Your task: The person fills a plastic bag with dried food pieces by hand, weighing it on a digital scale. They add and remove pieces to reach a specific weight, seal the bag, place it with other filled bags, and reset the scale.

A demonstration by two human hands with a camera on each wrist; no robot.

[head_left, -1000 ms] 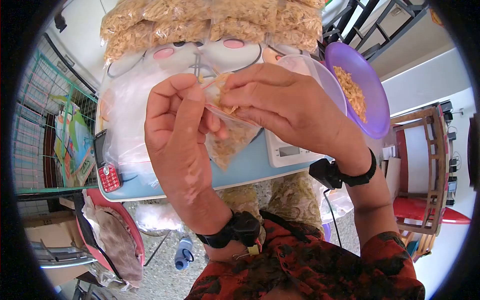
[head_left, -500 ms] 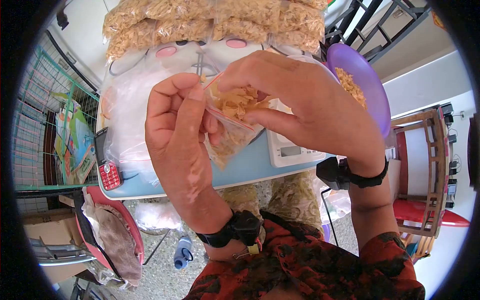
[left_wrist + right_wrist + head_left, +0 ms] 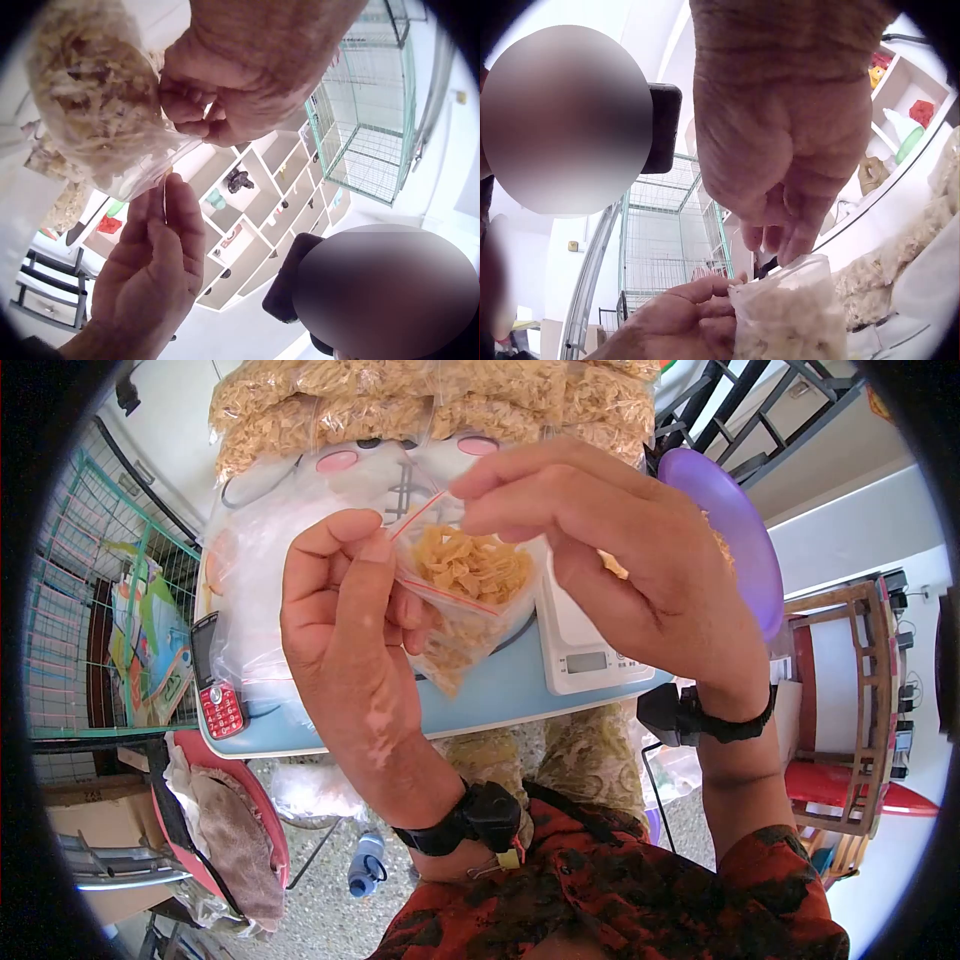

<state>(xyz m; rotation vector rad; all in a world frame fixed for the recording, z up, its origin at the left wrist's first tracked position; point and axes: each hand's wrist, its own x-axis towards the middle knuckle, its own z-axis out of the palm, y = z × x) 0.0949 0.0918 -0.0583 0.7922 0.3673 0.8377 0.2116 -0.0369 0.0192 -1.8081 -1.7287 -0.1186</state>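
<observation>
My left hand [image 3: 355, 650] pinches the red-lined edge of a small clear zip bag [image 3: 470, 645], thumb against fingers. Yellowish dry flakes [image 3: 470, 565] fill the bag, and its mouth gapes toward the right. My right hand [image 3: 640, 560] hovers over the bag's right side, fingers extended and slightly bent, with a few flakes [image 3: 613, 565] showing beneath the palm. In the left wrist view the full bag [image 3: 97, 105] hangs from the left hand [image 3: 247, 67], the right hand [image 3: 154, 262] close to its lip. The right wrist view has the right fingertips close above the bag's [image 3: 787, 315] top edge.
A white scale [image 3: 590, 660] stands under my right hand, a purple bowl [image 3: 755, 550] of flakes beyond it. Filled bags [image 3: 380, 410] line the table's far side. Flat clear bags [image 3: 260, 600] and a red phone [image 3: 220, 705] lie on the left.
My right hand has come out of the bag's mouth and lifted up and to the right, its fingers spreading. The flakes inside are now in plain view. The left hand has barely moved.
</observation>
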